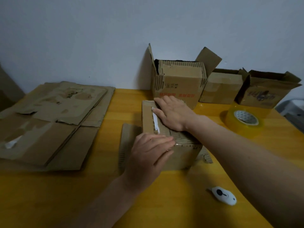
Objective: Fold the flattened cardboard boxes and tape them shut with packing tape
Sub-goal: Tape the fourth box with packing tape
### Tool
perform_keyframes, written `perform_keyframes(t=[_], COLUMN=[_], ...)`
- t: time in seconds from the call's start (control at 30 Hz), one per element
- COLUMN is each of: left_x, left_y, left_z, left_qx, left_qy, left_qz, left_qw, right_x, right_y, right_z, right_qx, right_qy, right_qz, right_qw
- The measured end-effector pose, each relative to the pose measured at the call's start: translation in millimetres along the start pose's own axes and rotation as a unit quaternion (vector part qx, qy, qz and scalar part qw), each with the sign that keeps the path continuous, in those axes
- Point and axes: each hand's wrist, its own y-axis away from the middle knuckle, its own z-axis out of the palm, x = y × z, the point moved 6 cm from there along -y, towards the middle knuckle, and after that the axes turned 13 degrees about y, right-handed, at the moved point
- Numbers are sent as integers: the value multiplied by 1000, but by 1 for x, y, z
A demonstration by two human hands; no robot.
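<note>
Two hands work the small box (pixel 171 140) at the middle of the yellow tabletop (pixel 164 195): the right hand (pixel 174 114) lies flat with straight fingers on its top flaps, and the left hand (pixel 148 155) presses straight fingers over clear tape at the near edge. Smoothing firmly along the seam should seat the tape. That tape is hard to make out, and the box's underside is hidden.

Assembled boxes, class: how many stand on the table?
4: one under both hands, one behind it with flaps up, two along the wall at right. Others may be hidden.
</note>
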Motion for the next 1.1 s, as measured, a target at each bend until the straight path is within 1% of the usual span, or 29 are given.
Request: perform_keyframes(t=[0.07,0.27,0.37,0.47,0.53,0.6,0.67,0.73,0.8,0.87,0.9,0.93,1.0,1.07,1.1], left_x=[0,-3,-2,-4,-4,-4,-2,0,0,0,1,2,2,1,1], left_y=[-3,-2,0,0,-1,-2,-2,-1,-2,-3,-4,-4,-6,-8,-9], left_z=[1,3,6,6,4,4,3,3,4,4,4,3,0,1,2], left_qx=[19,63,56,46,42,35,41,50,55,47,45,48,49,35,26], left_qy=[-6,9,15,-23,-35,-35,-42,-41,-31,-18,-15,-13,-20,-45,-54], left_qz=[-6,3,1,-11,-14,-17,-21,-27,-33,-42,-49,-58,-90,-114,-120], left_qw=[1000,998,998,999,998,999,998,998,997,998,998,997,994,992,991], right_x=[-2,1,7,10,13,18,22,31,51,70,72,69,51,33,31], right_y=[-8,-33,-44,-52,-55,-54,-45,-28,-11,2,9,15,30,44,49], right_z=[-4,-9,-10,-9,-8,-7,-6,-3,3,8,7,4,-4,4,9], right_qx=[30,82,92,110,96,69,55,41,-3,-41,-33,-13,2,-43,-59], right_qy=[13,28,32,38,36,-2,-46,-50,-39,-105,-144,-162,-156,-156,-180], right_qz=[4,-5,11,48,70,81,63,53,100,164,178,175,124,76,81], right_qw=[999,996,995,992,992,994,995,996,994,980,973,971,980,984,979])
